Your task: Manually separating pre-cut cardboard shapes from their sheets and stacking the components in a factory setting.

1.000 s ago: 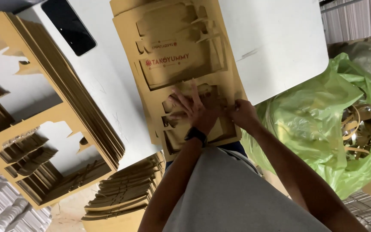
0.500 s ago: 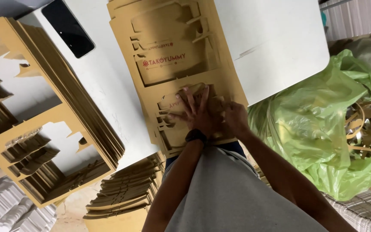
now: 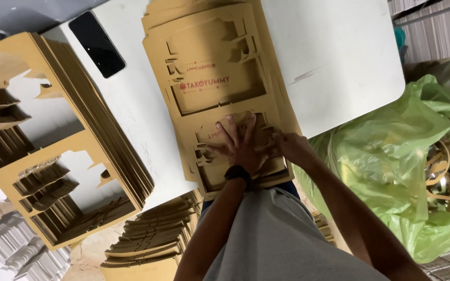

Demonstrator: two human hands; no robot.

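The fingers (image 3: pixel 230 130) of the left hand (image 3: pixel 240 148) are spread flat and press down on a die-cut cardboard sheet (image 3: pixel 220 88), gripping nothing. The right hand (image 3: pixel 290 148) lies just beside it at 3 o'clock, palm down on the same sheet; its fingers are largely hidden behind the left hand, so whether they are curled or flat cannot be told. A dark wristband (image 3: pixel 237 173) sits on the left wrist.

The sheet tops a stack of like brown sheets, lying on the white bench (image 3: pixel 339 62) and running from the hands toward 12 o'clock. Both hands rest on its near end, over a punched panel that looks partly loosened from the sheet.

At 10 o'clock from the hands, a black phone (image 3: pixel 97 44) lies face up on the bench. At 9 o'clock, well apart, stands a thick pile of leftover cardboard frames (image 3: pixel 79 156) with the panels already out. At 7 o'clock, below the bench edge, a lower stack of cut cardboard pieces (image 3: pixel 152 239) sits near the floor. At 3 o'clock, a green plastic bag (image 3: pixel 391 166) holds cardboard offcuts (image 3: pixel 444 177).
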